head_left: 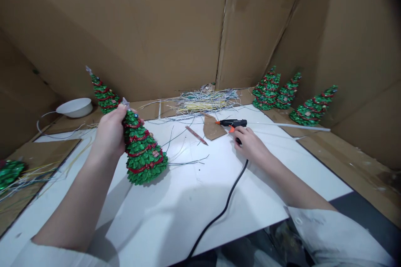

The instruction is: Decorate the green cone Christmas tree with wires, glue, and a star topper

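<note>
My left hand point(110, 131) is closed around the upper part of a small green Christmas tree figure point(145, 156), which has red garlands and a clear tip. The tree tilts a little to the left, its base toward the white board. On the right, my right hand point(249, 141) grips the handle of a black glue gun point(233, 123) with an orange nozzle and trigger. A long whitish glue stick point(300, 126) juts from the gun's back. Its nozzle points left, over a brown cardboard scrap point(213, 128). The fingertips of my left hand are partly hidden behind the tree.
A bundle of thin wires point(206, 101) lies at the back. More trees stand at back left point(105, 94) and back right point(265, 89). A white bowl point(75, 108) sits at left. A pencil-like stick point(196, 135) and a black cord point(224, 212) lie on the white board point(175, 225). Cardboard walls point(172, 29) surround it.
</note>
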Available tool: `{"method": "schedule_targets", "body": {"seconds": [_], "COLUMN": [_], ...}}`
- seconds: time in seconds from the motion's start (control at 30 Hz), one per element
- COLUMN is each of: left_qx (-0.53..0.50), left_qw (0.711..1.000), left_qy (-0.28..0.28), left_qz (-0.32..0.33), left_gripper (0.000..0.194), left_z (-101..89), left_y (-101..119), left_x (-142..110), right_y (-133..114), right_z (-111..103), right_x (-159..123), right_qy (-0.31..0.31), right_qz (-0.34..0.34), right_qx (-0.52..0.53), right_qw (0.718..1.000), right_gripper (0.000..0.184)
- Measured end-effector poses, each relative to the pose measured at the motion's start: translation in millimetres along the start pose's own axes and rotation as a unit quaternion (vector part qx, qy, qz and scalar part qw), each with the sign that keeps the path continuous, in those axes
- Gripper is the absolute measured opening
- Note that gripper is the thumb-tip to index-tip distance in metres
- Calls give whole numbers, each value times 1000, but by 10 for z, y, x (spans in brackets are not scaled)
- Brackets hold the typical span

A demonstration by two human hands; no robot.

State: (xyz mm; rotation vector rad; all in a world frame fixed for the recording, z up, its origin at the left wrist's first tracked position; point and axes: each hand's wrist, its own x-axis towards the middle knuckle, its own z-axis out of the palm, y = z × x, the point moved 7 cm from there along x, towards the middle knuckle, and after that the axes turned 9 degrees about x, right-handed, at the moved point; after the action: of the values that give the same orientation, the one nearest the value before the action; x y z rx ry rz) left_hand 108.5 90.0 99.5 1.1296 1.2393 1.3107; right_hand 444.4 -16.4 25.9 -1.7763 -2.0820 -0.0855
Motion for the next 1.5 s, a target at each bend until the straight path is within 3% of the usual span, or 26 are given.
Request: {"method": "schedule_targets", "body": {"seconds": [0.47,0.93,1.03,1.2,1.5], "left_qx": [22,33,30,9,24], "left_qw": [1000,999,999,1000,999], "left_qy": [12,14,14,8,16], "left_qz": [15,14,14,19,18], "left_gripper": [28,27,27,26,27], "left_z": [-25,-18,-32,-36,-25], "left_y": [-38,-35,-43,-36,-35], "left_x": [90,69,83,88,82], "right_y": [-47,-78,-35,66,135], "right_z": [-85,-310,-370,-334,-75], "right_x": [-244,-337,-367,-516,-681], "right_qy": [11,-12,23,87,59], "right_qz": [-23,-44,-23,14,59], "right_qx": [-108,-198,-164,-14,16], "right_qw": [994,979,986,996,996], "right_gripper": [27,25,21,14,17]}}
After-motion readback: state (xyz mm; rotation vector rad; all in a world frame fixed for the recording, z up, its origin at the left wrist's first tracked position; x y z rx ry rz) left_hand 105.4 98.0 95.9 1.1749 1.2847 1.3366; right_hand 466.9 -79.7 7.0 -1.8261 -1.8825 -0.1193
